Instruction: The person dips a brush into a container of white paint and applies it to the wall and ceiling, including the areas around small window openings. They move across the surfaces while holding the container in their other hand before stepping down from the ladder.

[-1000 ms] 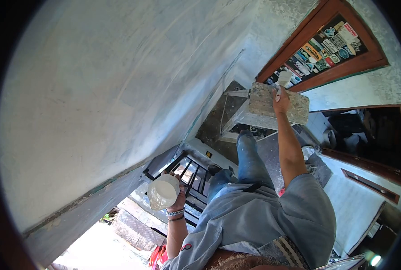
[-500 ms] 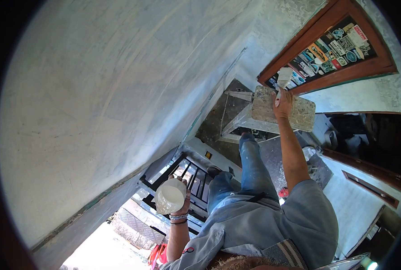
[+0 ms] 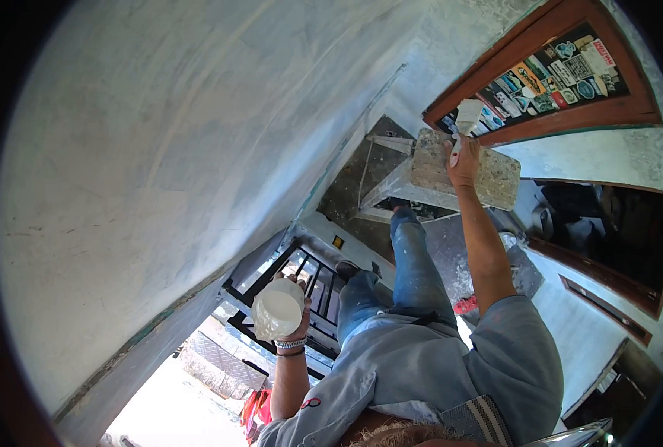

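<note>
My left hand (image 3: 304, 322), with bracelets at the wrist, is wrapped around a white plastic tub (image 3: 264, 322). Pale white paint (image 3: 280, 310) shows inside the tub, and its outer wall is smeared. My right arm is stretched forward, and my right hand (image 3: 464, 162) grips the handle of a wide paintbrush (image 3: 468, 118) with whitish bristles pointing away from me. Below that hand, overlapping it in this view, is the paint-spattered top of a stepladder (image 3: 499, 181).
A large patchy wall (image 3: 145, 149) fills the left side. Ahead is a brown-framed panel covered with stickers (image 3: 543, 82). A dark window (image 3: 607, 231) lies on the right. Black railing (image 3: 320, 287) stands near my left hand, above a bright drop. One foot (image 3: 348, 270) is beside the railing.
The view has shifted slightly. My right hand with the paintbrush sits a little farther left, and the tub in my left hand has moved slightly left, its opening facing the camera more.
</note>
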Demonstrator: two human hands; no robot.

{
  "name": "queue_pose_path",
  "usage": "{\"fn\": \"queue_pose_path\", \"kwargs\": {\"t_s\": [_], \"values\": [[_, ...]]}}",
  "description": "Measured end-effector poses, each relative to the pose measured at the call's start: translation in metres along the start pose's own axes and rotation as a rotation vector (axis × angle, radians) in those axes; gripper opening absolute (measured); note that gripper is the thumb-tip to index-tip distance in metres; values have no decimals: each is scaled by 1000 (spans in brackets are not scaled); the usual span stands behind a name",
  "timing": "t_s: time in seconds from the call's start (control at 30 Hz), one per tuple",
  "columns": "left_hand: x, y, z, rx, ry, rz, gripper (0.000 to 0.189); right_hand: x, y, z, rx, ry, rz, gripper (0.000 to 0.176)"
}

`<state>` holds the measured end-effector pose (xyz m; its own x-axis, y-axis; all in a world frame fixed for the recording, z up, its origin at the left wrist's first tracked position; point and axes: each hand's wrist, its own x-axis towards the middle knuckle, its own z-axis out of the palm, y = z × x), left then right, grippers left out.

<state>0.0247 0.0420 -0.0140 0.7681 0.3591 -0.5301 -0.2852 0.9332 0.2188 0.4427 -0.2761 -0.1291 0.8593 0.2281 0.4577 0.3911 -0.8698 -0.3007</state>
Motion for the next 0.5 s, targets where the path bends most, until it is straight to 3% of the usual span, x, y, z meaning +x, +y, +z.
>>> {"fn": "queue_pose_path", "kwargs": {"t_s": [0.3, 0.5], "values": [[18, -6, -2, -43, 43, -79, 76, 2, 0, 2, -22, 0, -15, 38], [30, -15, -18, -101, -29, -77, 76, 0, 1, 2, -14, -13, -17, 38]]}}
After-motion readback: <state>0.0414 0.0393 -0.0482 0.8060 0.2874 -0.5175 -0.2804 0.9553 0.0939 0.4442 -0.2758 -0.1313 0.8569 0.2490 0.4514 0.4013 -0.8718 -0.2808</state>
